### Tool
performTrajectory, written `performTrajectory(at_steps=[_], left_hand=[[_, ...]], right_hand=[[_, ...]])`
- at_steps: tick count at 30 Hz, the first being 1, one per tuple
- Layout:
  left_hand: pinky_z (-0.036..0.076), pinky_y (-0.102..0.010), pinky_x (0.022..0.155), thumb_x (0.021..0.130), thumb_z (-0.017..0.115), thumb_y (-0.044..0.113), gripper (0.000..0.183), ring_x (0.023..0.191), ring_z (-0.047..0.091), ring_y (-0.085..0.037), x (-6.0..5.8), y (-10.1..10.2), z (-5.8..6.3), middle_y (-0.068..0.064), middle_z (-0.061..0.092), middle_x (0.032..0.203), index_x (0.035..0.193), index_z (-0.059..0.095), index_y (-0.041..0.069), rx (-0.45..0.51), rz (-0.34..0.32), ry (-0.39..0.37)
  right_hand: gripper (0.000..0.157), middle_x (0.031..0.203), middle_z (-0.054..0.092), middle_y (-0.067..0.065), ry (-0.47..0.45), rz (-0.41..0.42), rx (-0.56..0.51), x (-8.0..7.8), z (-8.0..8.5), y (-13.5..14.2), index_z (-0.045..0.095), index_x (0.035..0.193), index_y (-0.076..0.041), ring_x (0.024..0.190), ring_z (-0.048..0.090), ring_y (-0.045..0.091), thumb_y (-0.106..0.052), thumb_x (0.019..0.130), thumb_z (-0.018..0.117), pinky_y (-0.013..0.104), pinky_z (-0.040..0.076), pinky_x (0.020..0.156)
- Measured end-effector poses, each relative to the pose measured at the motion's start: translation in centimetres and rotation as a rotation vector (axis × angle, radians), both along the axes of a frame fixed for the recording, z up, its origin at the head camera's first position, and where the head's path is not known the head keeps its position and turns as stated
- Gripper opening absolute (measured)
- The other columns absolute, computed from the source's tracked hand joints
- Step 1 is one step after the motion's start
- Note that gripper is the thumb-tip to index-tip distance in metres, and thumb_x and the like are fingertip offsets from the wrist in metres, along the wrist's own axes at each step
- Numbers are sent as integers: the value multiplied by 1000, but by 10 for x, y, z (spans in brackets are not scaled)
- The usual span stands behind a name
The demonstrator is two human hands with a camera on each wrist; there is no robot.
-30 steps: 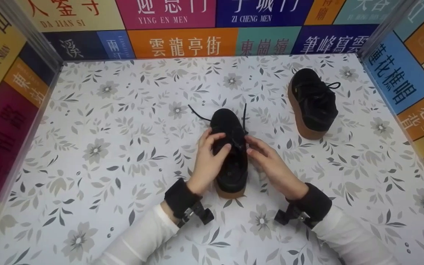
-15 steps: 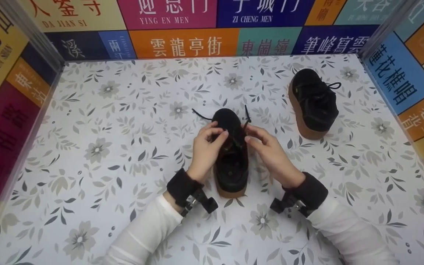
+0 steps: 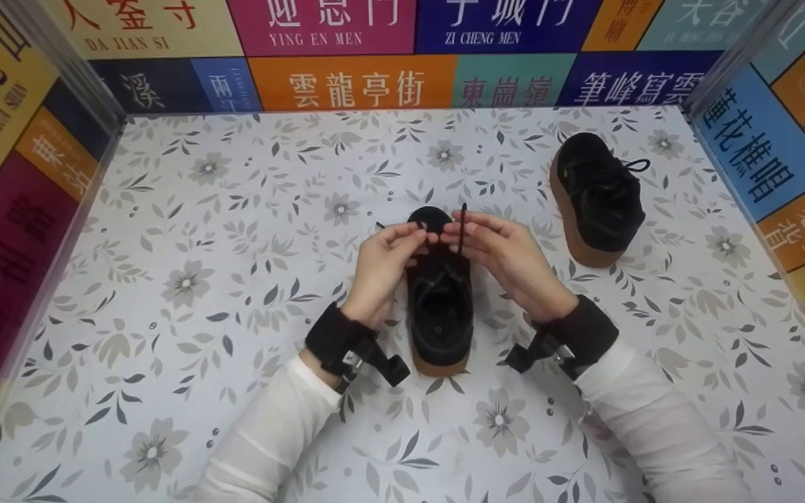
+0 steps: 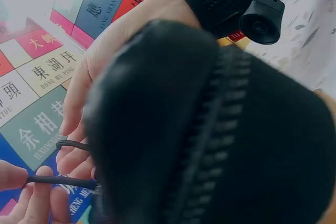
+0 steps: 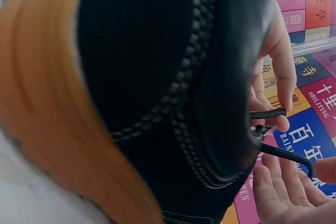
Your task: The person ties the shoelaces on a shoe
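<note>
A black shoe [image 3: 439, 335] with a tan sole stands upright, toe pointing away from me. My left hand [image 3: 383, 269] is above its toe and pinches one end of the shoelace [image 4: 60, 182] between thumb and finger. Facing it, my right hand [image 3: 518, 262] pinches the other lace end [image 5: 289, 155], whose tip sticks up past the fingers in the head view. Both laces run taut from the top eyelets to the fingertips. The shoe's collar [image 4: 157, 103] fills much of the left wrist view and hides part of the right hand.
A second black shoe [image 3: 598, 199], with a looped lace [image 3: 636, 165], stands at the back right. White floral paper [image 3: 235, 209] covers the tabletop. Printed panels [image 3: 374, 82] wall in the back and both sides. Each wrist wears a black camera band [image 3: 346, 349].
Both hands have moved up from the shoe's sides to over its toe and come closer together. The laces, earlier lying loose to either side, are now lifted in the fingers.
</note>
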State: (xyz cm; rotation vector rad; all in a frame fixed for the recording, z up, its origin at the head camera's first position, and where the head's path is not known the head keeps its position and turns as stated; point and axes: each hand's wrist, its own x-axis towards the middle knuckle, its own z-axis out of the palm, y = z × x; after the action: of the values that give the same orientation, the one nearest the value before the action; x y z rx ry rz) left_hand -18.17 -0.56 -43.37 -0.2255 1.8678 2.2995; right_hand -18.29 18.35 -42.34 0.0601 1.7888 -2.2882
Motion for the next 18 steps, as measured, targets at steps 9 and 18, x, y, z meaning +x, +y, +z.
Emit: performTrajectory(at_steps=[9,18], left_hand=[[56,-21,73,102,70,6,33,83,70,-8,-12,-3,19,-16,82,111,133,68,-7,15,-13,61],[59,-31,89,104,68,7,33,94,71,-9,-22,-4,49,-18,79,120,136,69,-2,-54,-64,147]], right_hand=[[44,108,80,-3,6,30,12,-10,14,-4,45,153,13,103,77,11,-3,112,43,23,60,99],[48,115,78,-3,38,84,-2,-12,18,-10,41,156,14,106,75,10,5,109,45,23,59,100]])
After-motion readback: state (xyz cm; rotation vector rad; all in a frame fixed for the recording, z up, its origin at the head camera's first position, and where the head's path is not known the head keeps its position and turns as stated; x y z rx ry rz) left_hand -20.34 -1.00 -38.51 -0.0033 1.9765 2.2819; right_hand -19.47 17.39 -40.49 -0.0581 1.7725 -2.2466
